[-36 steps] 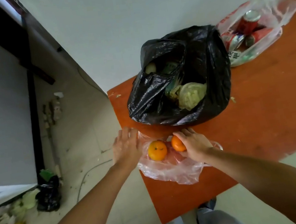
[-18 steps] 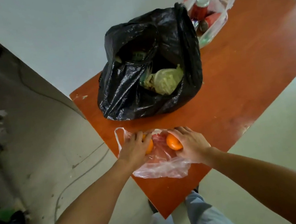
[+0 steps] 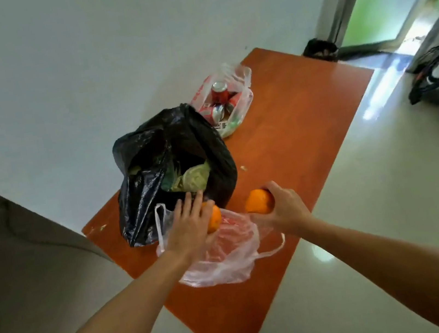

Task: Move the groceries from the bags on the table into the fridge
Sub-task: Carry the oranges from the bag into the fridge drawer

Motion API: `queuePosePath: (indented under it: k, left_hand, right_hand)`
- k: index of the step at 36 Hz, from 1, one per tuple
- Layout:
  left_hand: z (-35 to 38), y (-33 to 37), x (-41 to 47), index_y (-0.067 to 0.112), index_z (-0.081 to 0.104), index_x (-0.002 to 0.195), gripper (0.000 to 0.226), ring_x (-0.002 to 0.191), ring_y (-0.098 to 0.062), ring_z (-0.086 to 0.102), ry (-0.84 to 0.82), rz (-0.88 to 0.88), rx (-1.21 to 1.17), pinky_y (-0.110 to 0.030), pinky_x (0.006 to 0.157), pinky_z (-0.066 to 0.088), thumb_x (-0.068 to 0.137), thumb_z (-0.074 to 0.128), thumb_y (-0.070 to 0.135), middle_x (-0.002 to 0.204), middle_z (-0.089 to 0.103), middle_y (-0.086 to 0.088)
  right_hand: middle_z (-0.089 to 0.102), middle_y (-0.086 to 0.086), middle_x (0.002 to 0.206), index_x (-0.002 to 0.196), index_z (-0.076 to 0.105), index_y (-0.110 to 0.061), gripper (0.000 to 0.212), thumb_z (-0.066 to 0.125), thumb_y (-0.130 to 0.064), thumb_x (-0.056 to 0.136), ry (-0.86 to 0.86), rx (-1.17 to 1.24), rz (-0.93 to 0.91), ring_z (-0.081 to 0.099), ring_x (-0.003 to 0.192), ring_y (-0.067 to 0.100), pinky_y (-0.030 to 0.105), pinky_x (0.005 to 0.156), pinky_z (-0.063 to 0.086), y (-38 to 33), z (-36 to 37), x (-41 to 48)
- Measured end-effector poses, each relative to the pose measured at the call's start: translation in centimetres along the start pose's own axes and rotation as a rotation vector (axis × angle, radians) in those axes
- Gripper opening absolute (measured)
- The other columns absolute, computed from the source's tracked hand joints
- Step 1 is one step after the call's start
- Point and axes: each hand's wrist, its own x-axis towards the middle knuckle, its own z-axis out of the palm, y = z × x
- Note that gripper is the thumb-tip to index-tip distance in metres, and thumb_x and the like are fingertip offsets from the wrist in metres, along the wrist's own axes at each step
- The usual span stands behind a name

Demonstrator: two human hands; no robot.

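A: Head view first. What are the hands doing?

B: The right hand (image 3: 284, 210) is gripping an orange (image 3: 258, 202), fingers curled round it, holding it clear above the table (image 3: 294, 137), just right of the pink bag (image 3: 221, 255). The left hand (image 3: 190, 224) is lying over a second orange (image 3: 213, 219), palm down, fingers spread across its top. That orange is sitting at the mouth of the pink bag.

A: Is the left hand actually clasping it?

B: It is covering and touching it, but I cannot tell whether it is closing on it; the fingers are hiding the contact.

A: And the other bags?

B: The black bag (image 3: 197, 144) is standing just beyond the pink one, touching it, its mouth gaping with a cabbage (image 3: 191, 178) showing inside. Farther along the table, by the wall (image 3: 82, 72), a clear bag (image 3: 231, 101) is lying with red cans (image 3: 219, 91) in it, one upright.

A: Where is the pink bag sitting?

B: On the table's near part, slack and crumpled, one handle (image 3: 273, 248) trailing toward the table's right edge.
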Motion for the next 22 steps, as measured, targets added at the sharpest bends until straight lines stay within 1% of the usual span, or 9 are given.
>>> queuePosePath:
  k: [1, 3, 6, 7, 8, 11, 16, 19, 22]
  left_hand:
    - [-0.9, 0.7, 0.8, 0.011, 0.047, 0.139, 0.08, 0.133, -0.04, 0.044, 0.017, 0.027, 0.005, -0.052, 0.109, 0.036, 0.078, 0.07, 0.057, 0.146, 0.044, -0.021]
    - [-2.7, 2.5, 2.4, 0.01, 0.049, 0.137, 0.076, 0.126, -0.036, 0.051, 0.049, 0.067, -0.042, -0.046, 0.102, 0.043, 0.077, 0.074, 0.051, 0.139, 0.051, -0.018]
    - [-5.3, 6.4, 4.9, 0.011, 0.044, 0.137, 0.075, 0.112, -0.034, 0.055, 0.031, 0.08, -0.11, -0.042, 0.082, 0.054, 0.077, 0.076, 0.041, 0.131, 0.051, -0.015]
    - [-6.0, 7.9, 5.8, 0.011, 0.043, 0.137, 0.074, 0.109, -0.033, 0.055, 0.022, 0.087, -0.119, -0.041, 0.076, 0.056, 0.077, 0.075, 0.039, 0.128, 0.049, -0.014]
    - [-6.7, 9.6, 6.6, 0.012, 0.042, 0.137, 0.074, 0.109, -0.032, 0.053, 0.012, 0.095, -0.127, -0.04, 0.073, 0.056, 0.077, 0.075, 0.038, 0.127, 0.048, -0.013]
    - [-8.3, 15.0, 9.5, 0.015, 0.041, 0.137, 0.073, 0.112, -0.03, 0.048, 0.012, 0.146, -0.146, -0.04, 0.076, 0.054, 0.075, 0.075, 0.035, 0.127, 0.045, -0.011]
    - [-11.3, 24.8, 15.2, 0.02, 0.041, 0.137, 0.071, 0.11, -0.029, 0.048, 0.053, 0.24, -0.137, -0.039, 0.075, 0.053, 0.075, 0.075, 0.033, 0.126, 0.045, -0.009]
    - [-13.0, 30.6, 17.9, 0.02, 0.041, 0.14, 0.077, 0.11, -0.029, 0.049, 0.064, 0.305, -0.111, -0.039, 0.078, 0.053, 0.073, 0.077, 0.034, 0.127, 0.046, -0.01]
    - [-14.8, 35.9, 21.4, 0.019, 0.04, 0.14, 0.077, 0.112, -0.03, 0.049, 0.106, 0.4, -0.094, -0.04, 0.082, 0.052, 0.074, 0.076, 0.033, 0.129, 0.047, -0.011]
  right_hand:
    - [0.058, -0.01, 0.102, 0.114, 0.048, -0.032, 0.067, 0.081, -0.06, 0.063, 0.029, 0.017, 0.018, 0.059, 0.089, 0.011, 0.03, 0.073, 0.052, 0.6, -1.2, -0.1]
    - [0.058, -0.008, 0.104, 0.113, 0.046, -0.033, 0.066, 0.082, -0.058, 0.063, 0.079, 0.034, 0.046, 0.061, 0.089, 0.013, 0.034, 0.074, 0.057, 2.2, -3.6, -0.4]
    - [0.054, -0.006, 0.109, 0.118, 0.044, -0.03, 0.067, 0.084, -0.047, 0.067, 0.12, 0.03, 0.06, 0.058, 0.093, 0.015, 0.031, 0.073, 0.053, 4.9, -7.1, -1.5]
    - [0.053, -0.005, 0.111, 0.12, 0.043, -0.03, 0.067, 0.084, -0.045, 0.068, 0.128, 0.028, 0.06, 0.057, 0.094, 0.016, 0.031, 0.074, 0.052, 6.1, -8.3, -2.0]
    - [0.051, -0.005, 0.113, 0.122, 0.042, -0.031, 0.068, 0.083, -0.045, 0.069, 0.131, 0.019, 0.056, 0.056, 0.096, 0.017, 0.032, 0.076, 0.052, 7.3, -9.6, -2.5]
    - [0.047, -0.005, 0.118, 0.13, 0.041, -0.032, 0.073, 0.079, -0.048, 0.069, 0.122, -0.057, 0.048, 0.055, 0.098, 0.02, 0.037, 0.082, 0.053, 11.3, -14.1, -4.3]
    - [0.045, -0.001, 0.122, 0.136, 0.043, -0.028, 0.076, 0.077, -0.044, 0.07, 0.17, -0.201, 0.093, 0.056, 0.098, 0.025, 0.036, 0.083, 0.053, 18.4, -22.8, -7.4]
    - [0.046, 0.001, 0.125, 0.136, 0.045, -0.026, 0.075, 0.077, -0.041, 0.069, 0.186, -0.289, 0.119, 0.06, 0.097, 0.03, 0.034, 0.079, 0.05, 22.8, -27.2, -9.3]
    - [0.047, 0.001, 0.13, 0.137, 0.044, -0.025, 0.075, 0.075, -0.04, 0.07, 0.226, -0.349, 0.16, 0.061, 0.098, 0.032, 0.032, 0.077, 0.048, 26.7, -31.9, -10.6]
